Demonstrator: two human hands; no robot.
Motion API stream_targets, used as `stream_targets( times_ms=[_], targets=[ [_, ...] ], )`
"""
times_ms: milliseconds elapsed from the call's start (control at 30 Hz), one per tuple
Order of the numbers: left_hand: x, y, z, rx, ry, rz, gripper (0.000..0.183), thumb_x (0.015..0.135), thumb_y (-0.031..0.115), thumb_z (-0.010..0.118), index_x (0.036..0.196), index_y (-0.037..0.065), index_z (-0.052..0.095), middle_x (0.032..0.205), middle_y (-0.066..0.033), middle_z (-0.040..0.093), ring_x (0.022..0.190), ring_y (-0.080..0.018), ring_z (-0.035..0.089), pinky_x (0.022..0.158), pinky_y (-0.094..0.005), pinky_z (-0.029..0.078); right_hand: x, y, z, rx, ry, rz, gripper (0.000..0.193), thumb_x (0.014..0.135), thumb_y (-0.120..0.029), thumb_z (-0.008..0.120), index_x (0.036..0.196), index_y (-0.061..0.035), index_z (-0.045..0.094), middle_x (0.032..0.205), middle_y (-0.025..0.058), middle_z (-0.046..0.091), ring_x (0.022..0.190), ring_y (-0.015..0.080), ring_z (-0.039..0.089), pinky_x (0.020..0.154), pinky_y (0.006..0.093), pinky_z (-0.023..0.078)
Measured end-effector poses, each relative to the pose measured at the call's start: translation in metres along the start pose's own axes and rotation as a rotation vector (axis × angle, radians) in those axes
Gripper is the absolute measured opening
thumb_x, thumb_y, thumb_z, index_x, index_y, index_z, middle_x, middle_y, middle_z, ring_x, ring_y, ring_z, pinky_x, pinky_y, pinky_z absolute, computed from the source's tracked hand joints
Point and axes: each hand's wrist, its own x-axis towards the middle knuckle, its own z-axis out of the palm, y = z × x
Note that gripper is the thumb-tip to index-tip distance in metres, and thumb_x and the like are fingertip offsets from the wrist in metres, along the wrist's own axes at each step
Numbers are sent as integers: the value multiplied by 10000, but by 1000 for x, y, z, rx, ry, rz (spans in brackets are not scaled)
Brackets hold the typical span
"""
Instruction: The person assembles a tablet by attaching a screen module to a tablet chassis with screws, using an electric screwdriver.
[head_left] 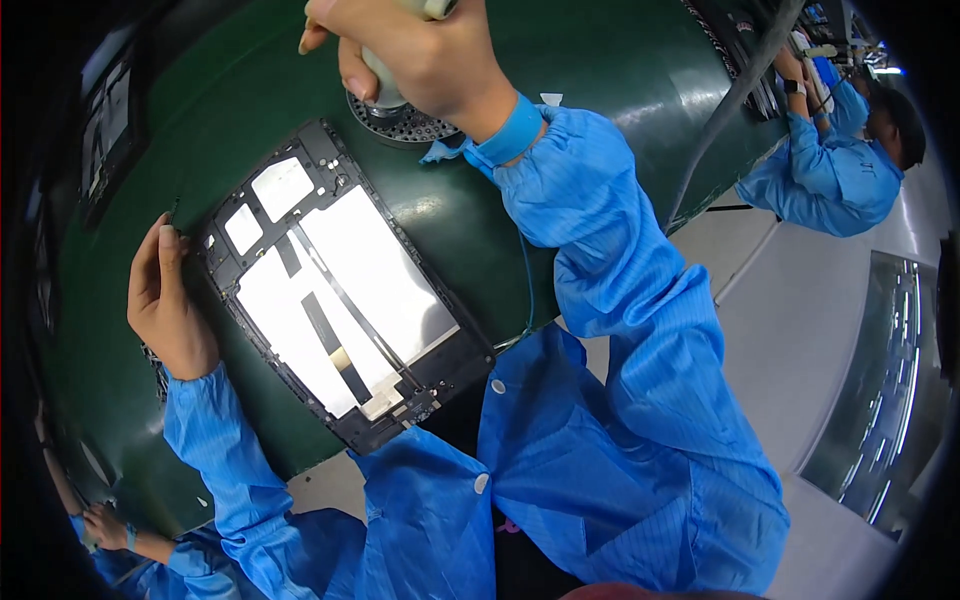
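An opened tablet housing [345, 290], black-framed with bright silver panels and dark flat ribbon strips inside, lies tilted on the green table before me. Left of its far corner, my left hand [172, 310] pinches a small thin dark piece [175, 208] between thumb and fingertips; what it is I cannot make out. At the far edge of the view my right hand [420, 55] is closed round a pale rounded tool [384, 80] with a metallic lower end. Under that end is a black perforated round base [415, 127]. The top of this tool is partly cut off.
A blue wrist strap [510, 130] circles my right wrist, its thin cord [530, 270] running down over the table edge. More dark device housings [108, 130] stand at the far left. A grey cable [735, 105] hangs at right. Co-workers [835, 165] in blue sit at right and lower left.
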Motion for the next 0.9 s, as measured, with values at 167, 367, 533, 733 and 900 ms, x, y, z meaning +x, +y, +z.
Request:
stream_targets(
  times_ms=[167, 367, 533, 733, 900],
  targets=[
    [-1, 3, 1, 5, 14, 17, 334, 995, 227, 679, 1230, -11, 697, 1083, -100, 711, 980, -145, 635, 922, -278, 497, -1, 3, 1, 49, 18, 19, 196, 945, -151, 682, 802, -21, 651, 592, 4, 594, 437, 92, 552, 401, 262, 397],
    [-1, -2, 4, 2, -7, 57, 341, 1006, 230, 663, 1245, -13, 690, 1081, -95, 711, 953, -138, 625, 919, -272, 491, -3, 6, -1, 15, 47, 14, 181, 936, -133, 691, 796, -24, 651, 593, 3, 594, 438, 89, 552, 401, 261, 402],
    [-2, 2, 5, -51, 24, 41, 342, 1020, 219, 640, 1266, -15, 678, 1103, -81, 704, 956, -119, 612, 906, -261, 488, -2, 12, -1, 97, -27, -67, 141, 939, -114, 692, 844, -15, 659, 624, 16, 616, 453, 84, 556, 399, 250, 396],
    [3, -7, 0, -114, -13, 42, 375, 1035, 221, 615, 1324, -18, 632, 1208, -86, 679, 989, -127, 618, 926, -265, 489, 2, 8, 2, -159, 34, -122, 218, 818, -222, 768, 788, -21, 689, 623, 51, 655, 473, 129, 620, 453, 287, 489],
    [4, -5, -13, -193, -17, 1, 324, 1019, 173, 636, 1266, -35, 651, 1077, -74, 678, 910, -110, 605, 847, -244, 487, 2, -1, 8, -106, 45, -100, 181, 875, -176, 738, 860, -2, 690, 651, 58, 658, 490, 130, 625, 468, 275, 504]
  ],
)
